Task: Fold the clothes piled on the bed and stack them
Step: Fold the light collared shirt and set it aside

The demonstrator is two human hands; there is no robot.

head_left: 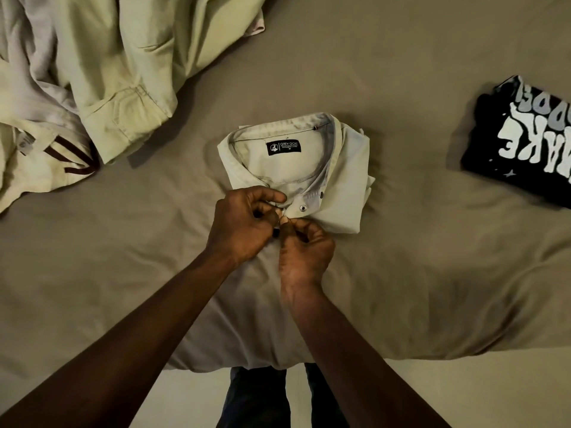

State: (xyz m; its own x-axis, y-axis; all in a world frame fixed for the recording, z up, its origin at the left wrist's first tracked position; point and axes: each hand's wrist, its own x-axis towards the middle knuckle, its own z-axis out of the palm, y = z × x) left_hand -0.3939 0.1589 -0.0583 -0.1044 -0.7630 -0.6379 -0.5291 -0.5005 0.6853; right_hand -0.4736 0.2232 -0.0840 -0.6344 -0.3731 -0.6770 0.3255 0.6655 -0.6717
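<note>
- Right now both hands work at the front of the pale shirt [340, 168], which lies at the middle of the bed [401, 72], collar [278, 131] towards the far edge and black label [284, 148] facing up.
- The left hand [244, 220] has its fingers curled, thumb and forefinger pinching the shirt's placket [312, 199] just below the collar.
- The right hand [304, 251] meets it from the near side, fingers curled too, its tips nipping the same strip of cloth. What sits between the fingertips is hidden.
- The relation that matters: the placket runs from the collar straight towards the near edge, in line with the person. The two hands face each other along it, left hand farther, right hand nearer.
- A metal snap [303, 207] lies open just to the right of the fingertips, so the step in hand looks like fastening the front before the last fold.
- Paler cloth runs on under the forearms to the near edge. Whether it is the shirt's tail or the sheet, I cannot tell.
- At the right edge a black T-shirt [519, 143] lies folded, well apart from the hands. I judge the pale shirt should go on it, a reach that suits the right hand.
- At the far left corner the pile of unfolded clothes [108, 72] waits, nearer the left hand.
</note>
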